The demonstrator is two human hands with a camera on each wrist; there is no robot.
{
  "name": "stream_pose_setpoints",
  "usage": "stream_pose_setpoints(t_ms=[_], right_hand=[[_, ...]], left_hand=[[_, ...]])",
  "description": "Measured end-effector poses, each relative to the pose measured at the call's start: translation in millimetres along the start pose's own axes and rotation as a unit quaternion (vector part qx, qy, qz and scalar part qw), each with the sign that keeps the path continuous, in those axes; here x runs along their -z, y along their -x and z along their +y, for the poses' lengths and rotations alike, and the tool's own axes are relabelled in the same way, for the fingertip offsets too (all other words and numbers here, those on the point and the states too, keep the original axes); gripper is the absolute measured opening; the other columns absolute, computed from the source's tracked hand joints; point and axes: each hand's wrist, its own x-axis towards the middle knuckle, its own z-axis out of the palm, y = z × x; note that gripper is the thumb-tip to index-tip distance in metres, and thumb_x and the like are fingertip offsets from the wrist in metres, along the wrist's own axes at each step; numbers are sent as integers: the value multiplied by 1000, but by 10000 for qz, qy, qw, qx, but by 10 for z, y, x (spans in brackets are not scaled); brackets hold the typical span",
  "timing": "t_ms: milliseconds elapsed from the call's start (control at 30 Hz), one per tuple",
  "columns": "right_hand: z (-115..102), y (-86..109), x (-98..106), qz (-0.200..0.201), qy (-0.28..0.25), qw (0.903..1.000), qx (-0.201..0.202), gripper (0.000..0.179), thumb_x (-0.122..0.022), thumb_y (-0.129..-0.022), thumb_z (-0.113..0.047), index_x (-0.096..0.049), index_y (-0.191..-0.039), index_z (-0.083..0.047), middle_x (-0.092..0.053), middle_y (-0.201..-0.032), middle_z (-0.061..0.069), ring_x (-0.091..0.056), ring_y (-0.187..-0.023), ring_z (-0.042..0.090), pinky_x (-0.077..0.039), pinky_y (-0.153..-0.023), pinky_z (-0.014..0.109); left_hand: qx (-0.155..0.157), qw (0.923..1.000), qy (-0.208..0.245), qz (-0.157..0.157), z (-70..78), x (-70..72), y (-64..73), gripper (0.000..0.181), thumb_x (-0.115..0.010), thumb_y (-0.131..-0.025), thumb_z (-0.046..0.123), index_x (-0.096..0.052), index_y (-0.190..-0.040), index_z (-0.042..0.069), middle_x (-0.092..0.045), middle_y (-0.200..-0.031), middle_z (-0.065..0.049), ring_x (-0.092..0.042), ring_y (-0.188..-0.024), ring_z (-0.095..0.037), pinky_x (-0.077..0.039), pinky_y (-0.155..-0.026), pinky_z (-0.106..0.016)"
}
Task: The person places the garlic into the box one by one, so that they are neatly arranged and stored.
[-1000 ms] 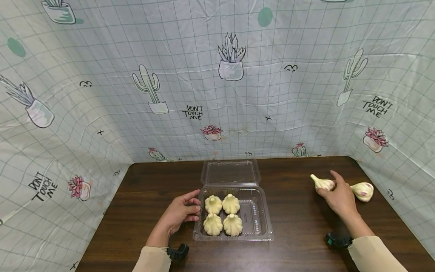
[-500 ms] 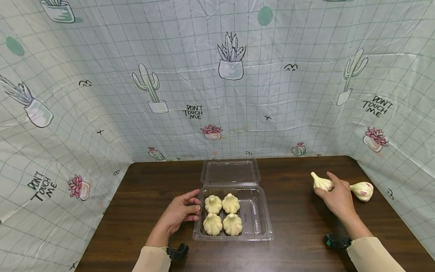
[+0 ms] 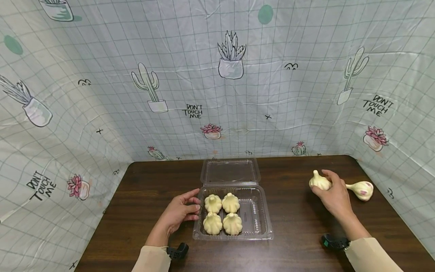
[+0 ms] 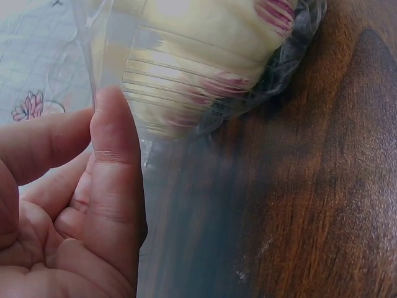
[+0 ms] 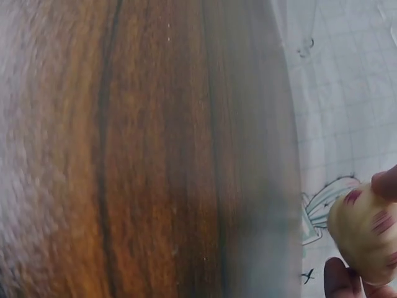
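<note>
A clear plastic clamshell container (image 3: 249, 236) stands on the table with its lid (image 3: 231, 172) folded back. Several garlic bulbs (image 3: 213, 204) sit stem-up in its left part, and purple streaks show on one bulb (image 4: 205, 43) through the wall. At the container's left rim, my left hand (image 3: 175, 213) pinches the edge with thumb and fingers. Off to the right, my right hand (image 3: 336, 196) grips a garlic bulb (image 3: 319, 181), stem pointing up, between thumb and fingers. Up close, that bulb (image 5: 363, 233) also has purple patches. Another garlic bulb (image 3: 363, 190) lies just beyond this hand.
The dark wooden table (image 3: 292, 223) ends at the back and sides against a hanging cloth (image 3: 258, 124) printed with cacti. A bare section shows inside the container's right half. Each wrist wears a black band (image 3: 178, 251).
My right hand has moved slightly left with its garlic bulb, whose stem has swung from pointing left to upright. The left hand and the container stay put.
</note>
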Motion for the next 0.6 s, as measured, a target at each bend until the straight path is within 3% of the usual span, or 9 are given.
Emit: stream_pose_setpoints(t_ms=[100,367,467,600], right_hand=[[-18,16,-9,3,-20,9999,124,69,-73,-96,-27,-47,-156,-3,-49,-136,34,-49,-117,47,-39,-79,45],[-65,70,-29,83,-166,9994,277,61,-75,-96,-23,-55,-149,1,-46,-143,34,-46,-128,50,-41,-91,57],[-94,83,-28,135,-102,9995,283,60,-77,-95,-22,-56,-147,0,-51,-135,33,-53,-116,48,-43,-85,55],[-123,91,-40,279,45,9991,304,57,-82,-92,-23,-61,-141,-2,-59,-114,26,-56,-96,35,-40,-73,42]], left_hand=[[10,10000,14,10,7,-2,1,64,-62,-102,-4,-41,-162,5,-56,-119,-15,-63,-86,-17,-63,-69,-25],[30,10000,16,5,23,-3,13,64,-61,-103,-4,-41,-162,5,-56,-121,-16,-63,-87,-17,-63,-69,-25],[37,10000,9,7,30,-4,20,64,-61,-103,-4,-41,-162,5,-56,-121,-16,-63,-87,-17,-63,-69,-25],[34,10000,0,10,35,-4,24,64,-61,-103,-4,-41,-163,5,-56,-120,-15,-63,-87,-17,-63,-69,-26]])
